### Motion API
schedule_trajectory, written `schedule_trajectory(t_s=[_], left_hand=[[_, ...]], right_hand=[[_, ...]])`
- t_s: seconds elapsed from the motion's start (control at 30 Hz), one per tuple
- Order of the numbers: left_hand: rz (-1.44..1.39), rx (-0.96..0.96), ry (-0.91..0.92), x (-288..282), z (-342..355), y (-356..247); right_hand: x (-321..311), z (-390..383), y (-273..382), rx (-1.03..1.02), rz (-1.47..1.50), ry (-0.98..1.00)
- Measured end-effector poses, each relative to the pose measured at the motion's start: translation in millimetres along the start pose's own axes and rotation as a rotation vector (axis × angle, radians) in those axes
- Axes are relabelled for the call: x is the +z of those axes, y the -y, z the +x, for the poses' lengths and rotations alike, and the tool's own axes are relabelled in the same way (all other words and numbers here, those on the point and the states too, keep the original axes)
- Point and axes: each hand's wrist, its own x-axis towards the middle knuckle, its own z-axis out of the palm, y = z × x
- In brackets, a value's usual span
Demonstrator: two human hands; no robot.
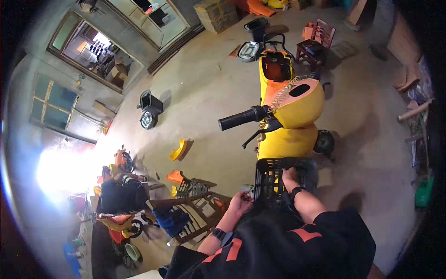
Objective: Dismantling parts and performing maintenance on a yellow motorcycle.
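Bare concrete floor (204, 88) spreads across a cluttered workshop, with loose yellow and orange body panels (178, 149) lying about and a wooden chair (312, 46) well off at the far side. A yellow scooter (290, 104), stripped of some covers, stands in the middle, its black handlebar grip (239, 119) pointing left.

At the front of the scooter sits a black plastic basket (283, 179) — an open-lattice crate, just below the handlebar and close to the person's chest. The right hand (290, 176) reaches down inside it, fingers curled toward the basket's floor; whether they are clamped on anything I cannot tell, since the lattice and the wrist hide the tips. The left hand (240, 202) is just beside the basket's left wall, fingers bent together near the rim, apparently touching or steadying it, though a firm grip is not clear.

By my reading, the work in hand is the fitting or loosening of the basket at its mount, with one hand inside and one bracing. The next move would call for holding the basket steady from outside while the inner hand works at its base — by feel, since little there is visible.
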Motion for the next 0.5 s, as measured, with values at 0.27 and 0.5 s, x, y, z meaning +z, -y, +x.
schedule_trajectory(t_s=[0.27,0.5], left_hand=[[0.035,-0.009,0.034,5,2,0],[0.065,0.002,0.009,6,4,-3]], right_hand=[[11,23,-18,0.069,0.032,-0.002],[4,19,-19,-0.039,-0.135,-0.129]])
